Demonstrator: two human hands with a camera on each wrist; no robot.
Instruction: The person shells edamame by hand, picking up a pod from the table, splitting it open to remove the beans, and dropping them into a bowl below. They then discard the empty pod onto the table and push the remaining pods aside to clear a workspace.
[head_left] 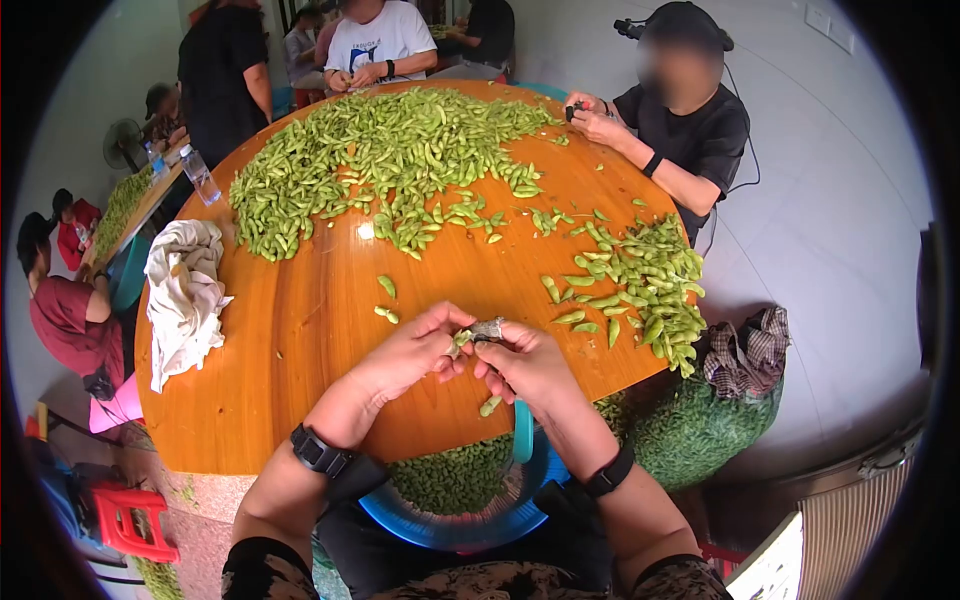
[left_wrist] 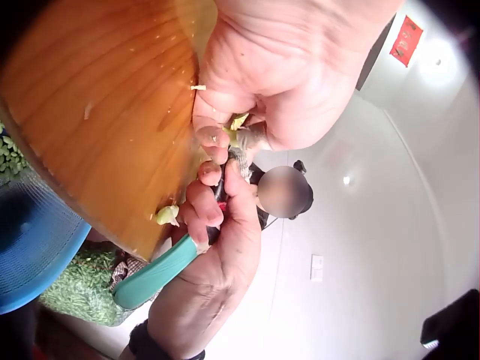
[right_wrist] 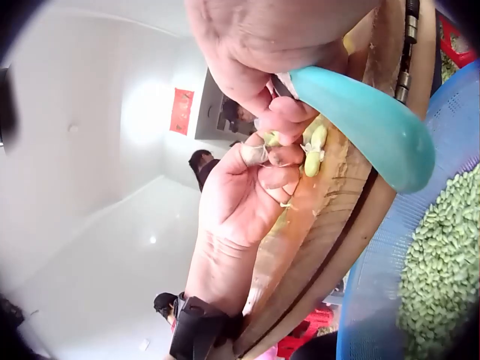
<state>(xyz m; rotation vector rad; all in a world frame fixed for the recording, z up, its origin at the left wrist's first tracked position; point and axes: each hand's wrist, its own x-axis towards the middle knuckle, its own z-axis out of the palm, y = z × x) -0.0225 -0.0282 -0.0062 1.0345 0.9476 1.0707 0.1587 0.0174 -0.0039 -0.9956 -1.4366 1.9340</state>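
Above the table's near edge, both hands meet in the head view. My left hand [head_left: 415, 350] pinches a green soybean pod [head_left: 461, 342] between thumb and fingertips. My right hand [head_left: 535, 365] curls round a tool with a curved teal handle [right_wrist: 367, 124], which sticks out below the palm. Fingers hide most of the tool, so I cannot tell its kind. A grey wrapped piece [head_left: 487, 328] shows where the fingertips meet. Close by, a loose pod [right_wrist: 315, 150] lies at the table edge. Below the hands stands a blue mesh basket [head_left: 540, 500] holding shelled green beans [right_wrist: 442, 262].
A large heap of pods [head_left: 400, 150] covers the far side of the wooden table [head_left: 300, 370]; a smaller pile [head_left: 650, 280] lies right. A white cloth [head_left: 185, 290] and a bottle [head_left: 200, 175] are left. A full green bag [head_left: 710, 430] stands right. Other people sit around.
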